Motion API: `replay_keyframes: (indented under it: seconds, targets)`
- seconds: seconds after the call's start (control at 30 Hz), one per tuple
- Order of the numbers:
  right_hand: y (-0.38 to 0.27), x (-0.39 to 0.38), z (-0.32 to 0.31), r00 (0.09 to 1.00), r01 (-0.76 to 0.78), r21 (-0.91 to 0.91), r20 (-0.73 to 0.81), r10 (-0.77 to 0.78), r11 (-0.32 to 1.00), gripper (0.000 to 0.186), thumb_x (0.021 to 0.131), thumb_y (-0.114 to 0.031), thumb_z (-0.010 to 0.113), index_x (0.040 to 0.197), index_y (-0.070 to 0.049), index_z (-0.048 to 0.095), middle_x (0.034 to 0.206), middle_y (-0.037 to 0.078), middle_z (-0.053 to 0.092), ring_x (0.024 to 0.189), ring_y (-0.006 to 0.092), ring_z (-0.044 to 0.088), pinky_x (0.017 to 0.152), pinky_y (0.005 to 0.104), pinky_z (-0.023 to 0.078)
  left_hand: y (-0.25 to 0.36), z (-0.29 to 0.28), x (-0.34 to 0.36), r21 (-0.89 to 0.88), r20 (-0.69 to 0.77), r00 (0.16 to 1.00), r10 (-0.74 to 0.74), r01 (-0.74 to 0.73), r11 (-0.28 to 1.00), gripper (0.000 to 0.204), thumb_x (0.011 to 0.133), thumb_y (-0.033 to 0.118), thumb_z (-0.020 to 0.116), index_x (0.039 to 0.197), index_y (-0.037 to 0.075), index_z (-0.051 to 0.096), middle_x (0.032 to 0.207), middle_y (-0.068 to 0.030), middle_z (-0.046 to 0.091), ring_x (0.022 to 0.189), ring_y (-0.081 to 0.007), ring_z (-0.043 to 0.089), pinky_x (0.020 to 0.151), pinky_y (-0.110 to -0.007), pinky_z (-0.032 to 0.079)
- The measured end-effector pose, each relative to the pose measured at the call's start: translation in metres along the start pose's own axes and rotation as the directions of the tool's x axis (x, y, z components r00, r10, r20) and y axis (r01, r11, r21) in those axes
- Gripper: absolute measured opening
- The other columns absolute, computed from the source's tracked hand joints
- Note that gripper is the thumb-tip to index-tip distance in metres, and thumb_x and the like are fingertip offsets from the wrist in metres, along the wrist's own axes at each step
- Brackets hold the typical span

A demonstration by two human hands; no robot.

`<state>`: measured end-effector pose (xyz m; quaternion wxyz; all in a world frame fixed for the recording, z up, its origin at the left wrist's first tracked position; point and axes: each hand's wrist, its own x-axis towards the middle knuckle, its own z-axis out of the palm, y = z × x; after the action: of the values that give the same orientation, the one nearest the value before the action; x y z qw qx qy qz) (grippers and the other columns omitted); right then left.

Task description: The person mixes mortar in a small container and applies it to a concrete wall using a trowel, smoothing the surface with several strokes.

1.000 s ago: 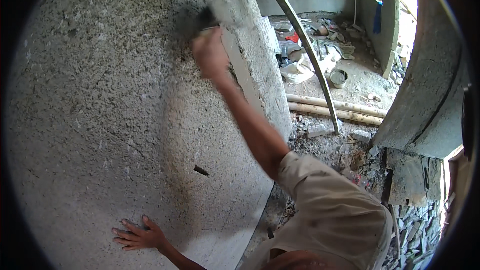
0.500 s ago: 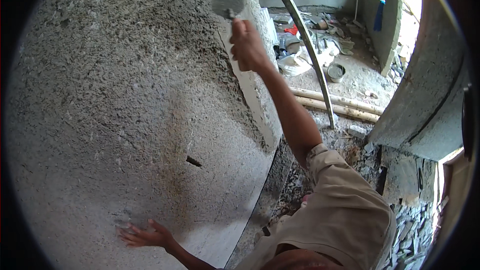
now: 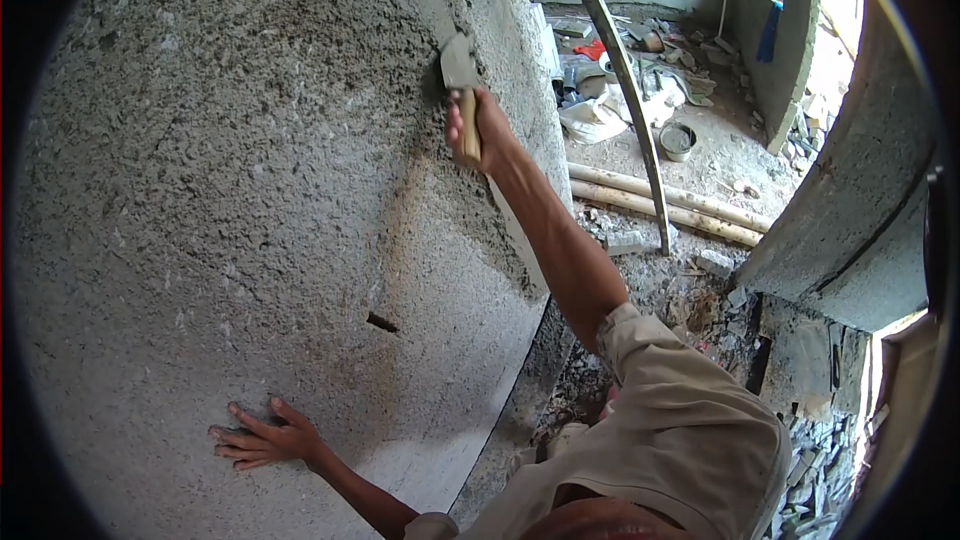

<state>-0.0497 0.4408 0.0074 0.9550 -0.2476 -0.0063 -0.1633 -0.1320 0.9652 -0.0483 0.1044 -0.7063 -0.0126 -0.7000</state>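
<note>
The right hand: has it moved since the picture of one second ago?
Yes: the right hand has moved rightward and down, judged against the dark slot in the wall.

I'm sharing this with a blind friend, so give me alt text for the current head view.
A person's right hand holds a wooden-handled trowel at a rough grey wall; the left hand, spread open, rests on it lower down. Beyond, two poles lie on a littered floor.

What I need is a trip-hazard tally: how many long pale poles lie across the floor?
2: one pole nearer the bucket, the other alongside, nearer the camera. A curved strip crosses both; others may be hidden.
</note>
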Motion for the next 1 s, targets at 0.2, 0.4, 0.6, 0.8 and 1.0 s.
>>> replay_keyframes:
  seconds: [0.2, 0.4, 0.6, 0.8, 1.0]
  targets:
    - [-0.069, 0.044, 0.126, 0.971, 0.084, 0.028, 0.222, -0.088, 0.996, 0.036, 0.103, -0.032, 0.024, 0.088, -0.008, 0.046, 0.067, 0.004, 0.051, 0.054, 0.0135, 0.051, 0.047, 0.0331, 0.051, 0.005, -0.008, -0.004, -0.031, 0.046, 0.998, -0.048, 0.050, 0.998, 0.067, 0.096, 0.065, 0.034, 0.140, 0.018, 0.052, 0.159, -0.0179, 0.023, 0.148, -0.0411, 0.010, 0.111, -0.065, -0.001]
    - [-0.157, 0.049, 0.190, 0.873, 0.398, -0.395, 0.440, -0.210, 0.828, 0.037, 0.103, -0.042, 0.041, 0.093, -0.008, 0.051, 0.061, 0.003, 0.051, 0.049, 0.0147, 0.053, 0.045, 0.0303, 0.049, -0.001, -0.010, -0.006, -0.085, 0.060, 0.997, -0.038, 0.043, 0.995, 0.066, 0.096, 0.065, 0.033, 0.135, 0.018, 0.058, 0.157, -0.0202, 0.026, 0.148, -0.0404, 0.010, 0.113, -0.060, -0.005]
    - [-0.201, -0.133, 0.200, 0.661, 0.584, -0.811, 0.471, -0.584, 0.007, 0.037, 0.102, -0.042, 0.043, 0.108, -0.007, 0.053, 0.075, 0.005, 0.055, 0.054, 0.0135, 0.054, 0.047, 0.0298, 0.048, -0.006, -0.006, -0.003, -0.127, 0.088, 0.996, -0.004, 0.015, 0.992, 0.064, 0.096, 0.063, 0.035, 0.133, 0.017, 0.059, 0.158, -0.0209, 0.022, 0.149, -0.0399, 0.005, 0.111, -0.062, -0.006]
    - [-0.149, -0.259, -0.006, 0.597, 0.098, -0.807, 0.516, -0.615, -0.582, 0.037, 0.103, -0.037, 0.039, 0.089, -0.005, 0.052, 0.065, 0.008, 0.058, 0.057, 0.0189, 0.055, 0.056, 0.0310, 0.047, -0.012, 0.001, -0.002, -0.188, 0.099, 0.990, 0.105, -0.085, 0.978, 0.064, 0.096, 0.061, 0.043, 0.141, 0.016, 0.049, 0.159, -0.0220, 0.017, 0.148, -0.0418, -0.003, 0.109, -0.064, -0.007]
    - [0.015, -0.459, -0.402, 0.712, -0.691, -0.569, -0.433, -0.553, -0.446, 0.034, 0.098, -0.045, 0.048, 0.108, -0.014, 0.058, 0.092, 0.021, 0.069, 0.085, 0.0419, 0.066, 0.071, 0.0533, 0.049, -0.009, -0.017, -0.022, -0.338, 0.092, 0.963, 0.252, -0.208, 0.918, 0.072, 0.093, 0.062, 0.049, 0.148, 0.018, 0.037, 0.158, -0.0222, 0.019, 0.146, -0.0456, 0.006, 0.109, -0.068, 0.002]
